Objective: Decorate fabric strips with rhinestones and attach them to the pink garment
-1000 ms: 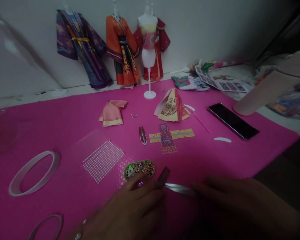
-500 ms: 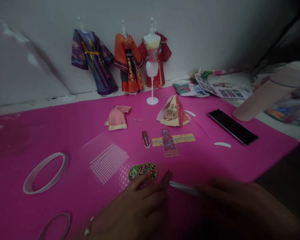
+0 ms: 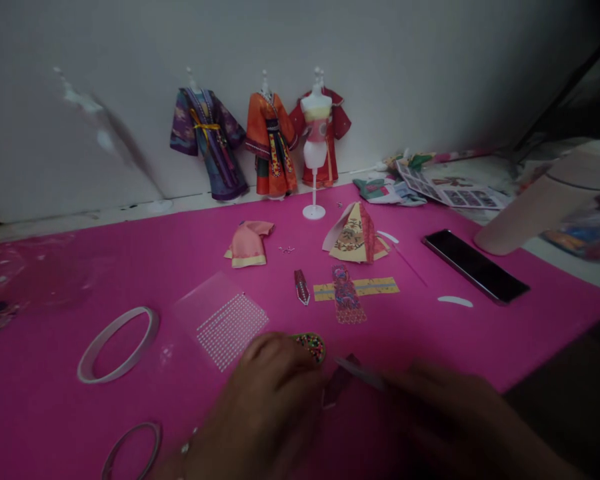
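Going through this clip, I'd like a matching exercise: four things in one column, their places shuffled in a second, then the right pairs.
Things
1. Phone
2. Bead tray
3. Silver pointed tool
4. Patterned strip

Places
A. In the right hand's grip
B. Lying across a yellow strip
C. Near the base of the pale bottle
D. Partly hidden by the left hand

Pairs: 1-C, 2-D, 3-A, 4-B

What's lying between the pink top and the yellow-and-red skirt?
A tiny silvery cluster, too small to identify, on the pink surface; the head view shows it.
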A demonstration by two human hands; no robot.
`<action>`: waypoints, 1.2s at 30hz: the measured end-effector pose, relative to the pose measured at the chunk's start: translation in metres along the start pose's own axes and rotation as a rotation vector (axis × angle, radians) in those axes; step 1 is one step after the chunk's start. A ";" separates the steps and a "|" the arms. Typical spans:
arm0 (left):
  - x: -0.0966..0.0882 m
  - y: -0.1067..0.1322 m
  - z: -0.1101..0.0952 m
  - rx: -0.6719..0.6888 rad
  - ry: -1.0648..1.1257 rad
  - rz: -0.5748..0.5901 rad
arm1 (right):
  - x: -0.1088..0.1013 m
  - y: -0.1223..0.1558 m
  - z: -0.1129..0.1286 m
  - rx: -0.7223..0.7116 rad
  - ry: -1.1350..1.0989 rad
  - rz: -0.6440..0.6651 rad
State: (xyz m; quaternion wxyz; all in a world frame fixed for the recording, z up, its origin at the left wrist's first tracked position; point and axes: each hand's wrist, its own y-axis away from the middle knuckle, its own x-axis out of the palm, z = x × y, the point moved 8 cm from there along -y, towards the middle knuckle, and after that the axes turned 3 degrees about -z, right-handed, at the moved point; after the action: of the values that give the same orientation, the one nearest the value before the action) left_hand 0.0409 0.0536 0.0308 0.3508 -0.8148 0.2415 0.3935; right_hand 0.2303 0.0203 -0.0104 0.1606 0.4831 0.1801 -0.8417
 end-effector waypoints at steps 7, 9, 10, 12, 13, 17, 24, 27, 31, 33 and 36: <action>-0.003 0.007 0.037 -0.286 -0.143 -0.028 | -0.001 0.004 -0.005 -0.056 -0.021 -0.065; -0.002 0.007 0.038 -0.295 -0.117 -0.032 | -0.001 0.004 -0.005 -0.073 -0.008 -0.073; -0.001 0.007 0.038 -0.297 -0.107 -0.032 | 0.000 0.004 -0.006 -0.077 -0.002 -0.075; -0.001 0.007 0.036 -0.300 -0.093 -0.021 | 0.000 0.005 -0.007 -0.083 0.011 -0.089; -0.001 0.007 0.035 -0.299 -0.088 -0.019 | -0.001 0.005 -0.008 -0.087 0.014 -0.103; -0.002 0.009 0.034 -0.289 -0.054 -0.038 | -0.002 0.005 -0.009 -0.087 0.000 -0.126; 0.008 0.018 0.042 -0.329 0.078 -0.101 | -0.004 0.002 -0.003 -0.118 0.008 -0.124; 0.014 0.021 0.045 -0.355 0.130 -0.097 | -0.004 0.004 -0.004 -0.115 0.004 -0.113; 0.011 0.019 0.042 -0.342 0.140 -0.135 | 0.002 0.008 -0.008 -0.084 0.005 -0.034; 0.007 0.017 0.039 -0.319 0.126 -0.164 | 0.005 0.008 -0.007 -0.091 0.018 0.022; 0.004 0.016 0.037 -0.299 0.103 -0.190 | 0.007 0.005 -0.002 -0.112 0.078 0.084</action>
State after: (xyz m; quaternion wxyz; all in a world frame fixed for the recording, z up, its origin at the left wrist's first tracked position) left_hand 0.0155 0.0710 0.0051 0.2483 -0.8961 0.1199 0.3478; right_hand 0.2307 0.0164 -0.0179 0.2153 0.5130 0.2128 -0.8032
